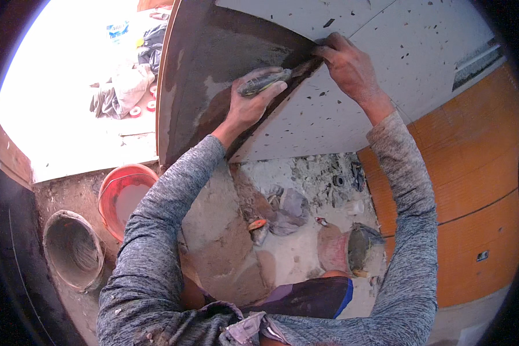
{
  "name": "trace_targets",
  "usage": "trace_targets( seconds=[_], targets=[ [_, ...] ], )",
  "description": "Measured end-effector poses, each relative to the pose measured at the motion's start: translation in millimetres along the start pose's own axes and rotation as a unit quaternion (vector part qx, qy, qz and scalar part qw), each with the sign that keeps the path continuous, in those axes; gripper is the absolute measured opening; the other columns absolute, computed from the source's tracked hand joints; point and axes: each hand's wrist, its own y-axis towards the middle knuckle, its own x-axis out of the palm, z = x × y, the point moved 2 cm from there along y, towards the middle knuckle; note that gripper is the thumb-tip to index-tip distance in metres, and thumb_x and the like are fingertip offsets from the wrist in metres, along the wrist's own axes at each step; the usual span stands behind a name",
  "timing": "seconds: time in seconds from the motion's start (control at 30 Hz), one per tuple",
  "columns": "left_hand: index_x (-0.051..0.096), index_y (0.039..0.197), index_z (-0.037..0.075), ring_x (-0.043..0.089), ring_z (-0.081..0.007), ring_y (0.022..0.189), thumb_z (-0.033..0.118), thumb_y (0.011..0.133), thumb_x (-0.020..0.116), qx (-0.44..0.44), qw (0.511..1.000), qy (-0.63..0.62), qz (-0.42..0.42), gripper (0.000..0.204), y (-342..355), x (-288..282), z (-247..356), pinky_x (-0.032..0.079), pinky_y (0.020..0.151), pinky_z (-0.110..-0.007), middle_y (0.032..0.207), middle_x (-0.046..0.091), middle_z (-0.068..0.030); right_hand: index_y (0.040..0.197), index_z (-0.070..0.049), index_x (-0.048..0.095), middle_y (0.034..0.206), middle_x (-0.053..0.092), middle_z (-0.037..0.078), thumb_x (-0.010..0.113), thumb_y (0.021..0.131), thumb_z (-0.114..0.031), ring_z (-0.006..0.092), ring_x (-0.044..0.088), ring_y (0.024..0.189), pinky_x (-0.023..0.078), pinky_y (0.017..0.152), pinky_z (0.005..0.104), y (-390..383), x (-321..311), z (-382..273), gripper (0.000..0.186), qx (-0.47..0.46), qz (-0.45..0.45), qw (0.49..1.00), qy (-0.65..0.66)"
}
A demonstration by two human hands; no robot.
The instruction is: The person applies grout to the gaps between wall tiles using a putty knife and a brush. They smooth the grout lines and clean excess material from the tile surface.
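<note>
My left hand (249, 104) is wrapped round a grey, grimy rounded block (264, 82) with a yellow-green edge; its exact kind is unclear. It is held against the brown, partly damp plastered face (213, 55) in front of me. To its right, my right hand (349, 69) has bent fingers closed at the dark corner where this face meets a white speckled panel (305, 121). What those fingertips pinch, if anything, cannot be made out. A dark narrow strip (305, 68) runs between the two hands along the corner.
Lower left stand a red bucket (105, 199) with greyish liquid and a dirty round tub (51, 248). Crumpled plastic (291, 210), rubble and a tipped pinkish bucket (334, 251) lie on the floor below. An orange-brown panel (467, 190) stands right; clothes (124, 92) lie far left.
</note>
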Motion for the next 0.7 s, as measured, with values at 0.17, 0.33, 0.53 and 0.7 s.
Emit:
trace_targets(
  seconds=[0.17,0.33,0.53,0.7],
  targets=[
    [0.069,0.120,-0.001,0.068,-0.0136,0.105,0.010,0.088,0.079,0.016,1.000,-0.019,-0.004,0.035,0.9,-2.3,-5.1,0.054,0.094,-0.028,0.117,0.074,-0.0102,0.102,-0.012,0.072,0.103,0.064,0.008,0.058,0.086,-0.007,0.0297,0.068,0.096,0.059,0.071,0.0430,3.0,-0.9,-2.0,0.021,-0.019,-0.017,0.999,-0.025],
    [0.073,0.117,0.002,0.069,-0.0118,0.098,0.019,0.090,0.078,0.031,0.999,0.026,-0.006,0.032,-0.9,-6.5,4.1,0.055,0.088,-0.028,0.110,0.076,-0.0091,0.103,-0.013,0.073,0.101,0.065,0.006,0.060,0.086,-0.006,0.0282,0.069,0.092,0.059,0.071,0.0412,-0.3,0.0,0.3,0.022,-0.012,-0.009,1.000,-0.022],
    [0.073,0.117,0.003,0.070,-0.0125,0.097,0.021,0.091,0.078,0.055,0.997,0.058,-0.022,0.032,2.7,-18.1,12.4,0.056,0.087,-0.028,0.109,0.077,-0.0082,0.106,-0.018,0.075,0.103,0.067,0.003,0.065,0.088,-0.008,0.0255,0.070,0.089,0.058,0.072,0.0369,0.2,2.8,-1.9,0.022,0.009,-0.008,1.000,-0.020],
    [0.073,0.116,0.003,0.071,-0.0136,0.097,0.021,0.090,0.078,0.053,0.997,0.054,-0.021,0.031,1.2,-13.2,4.6,0.056,0.088,-0.028,0.109,0.077,-0.0083,0.108,-0.020,0.076,0.103,0.069,0.003,0.066,0.089,-0.009,0.0256,0.070,0.087,0.058,0.070,0.0367,-2.8,5.7,-0.9,0.025,0.027,-0.040,0.998,-0.036]
  ],
)
